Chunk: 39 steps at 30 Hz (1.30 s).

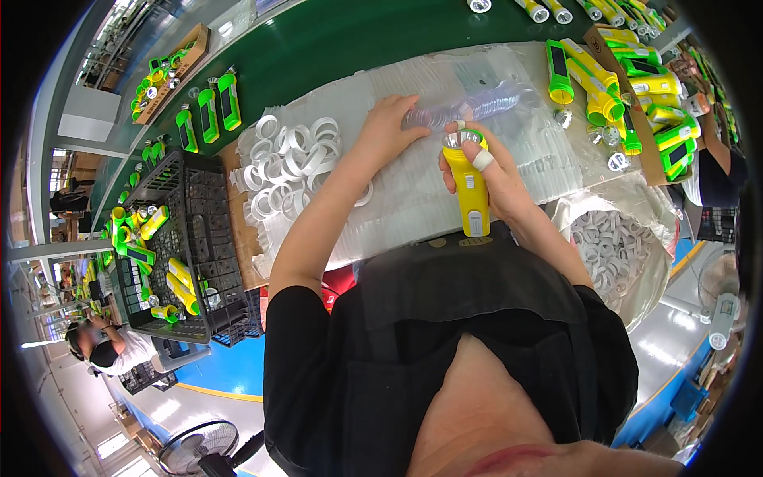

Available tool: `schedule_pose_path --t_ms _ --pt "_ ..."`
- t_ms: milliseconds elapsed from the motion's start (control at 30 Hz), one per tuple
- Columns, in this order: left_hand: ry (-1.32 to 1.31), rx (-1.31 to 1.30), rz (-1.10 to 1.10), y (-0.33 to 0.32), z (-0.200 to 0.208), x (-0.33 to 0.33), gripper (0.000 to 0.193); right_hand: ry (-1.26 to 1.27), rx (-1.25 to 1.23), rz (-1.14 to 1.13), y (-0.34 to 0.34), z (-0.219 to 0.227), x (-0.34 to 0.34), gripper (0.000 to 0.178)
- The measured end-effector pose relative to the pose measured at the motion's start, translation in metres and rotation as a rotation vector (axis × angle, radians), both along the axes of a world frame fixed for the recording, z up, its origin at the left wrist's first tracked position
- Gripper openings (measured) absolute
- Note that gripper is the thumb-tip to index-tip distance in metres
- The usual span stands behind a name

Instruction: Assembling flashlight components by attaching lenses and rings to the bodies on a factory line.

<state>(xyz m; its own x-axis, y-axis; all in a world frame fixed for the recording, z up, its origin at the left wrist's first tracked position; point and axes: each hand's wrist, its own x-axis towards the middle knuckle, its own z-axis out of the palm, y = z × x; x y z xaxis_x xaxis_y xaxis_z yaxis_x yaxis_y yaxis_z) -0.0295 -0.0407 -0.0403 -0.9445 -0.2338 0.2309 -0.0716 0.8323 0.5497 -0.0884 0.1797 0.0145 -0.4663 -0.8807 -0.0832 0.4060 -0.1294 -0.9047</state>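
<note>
My right hand (494,176) grips a yellow flashlight body (469,187) upright, its silver reflector end facing the bench; a white bandage wraps one finger. My left hand (391,123) rests fingers-down on a row of clear round lenses (477,103) lying on white plastic sheeting (397,199). A pile of white plastic rings (288,163) lies just left of my left forearm.
A black crate (187,238) with a few yellow and green flashlights sits at the left. More green and yellow flashlights (604,87) lie at the right on the green belt (334,40). A bag of white rings (612,246) is at lower right. Another person (719,171) works at the far right.
</note>
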Motion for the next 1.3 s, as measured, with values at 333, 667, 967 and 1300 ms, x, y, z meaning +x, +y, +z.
schedule_pose_path --t_ms 333,667,967,1300 --pt "0.295 0.277 -0.220 0.049 0.062 0.058 0.039 0.009 -0.024 0.106 -0.008 0.003 0.007 0.040" --pt "0.485 0.219 -0.243 0.062 0.043 0.072 0.041 0.125 0.026 0.268 -0.020 0.001 0.025 0.034" --pt "0.473 0.211 -0.034 0.027 0.071 0.077 0.040 0.187 -0.276 0.102 -0.045 0.000 0.002 0.034" --pt "-0.222 -0.444 -0.261 -0.007 0.065 0.114 0.051 0.315 -0.346 0.018 -0.060 -0.013 -0.014 0.034"
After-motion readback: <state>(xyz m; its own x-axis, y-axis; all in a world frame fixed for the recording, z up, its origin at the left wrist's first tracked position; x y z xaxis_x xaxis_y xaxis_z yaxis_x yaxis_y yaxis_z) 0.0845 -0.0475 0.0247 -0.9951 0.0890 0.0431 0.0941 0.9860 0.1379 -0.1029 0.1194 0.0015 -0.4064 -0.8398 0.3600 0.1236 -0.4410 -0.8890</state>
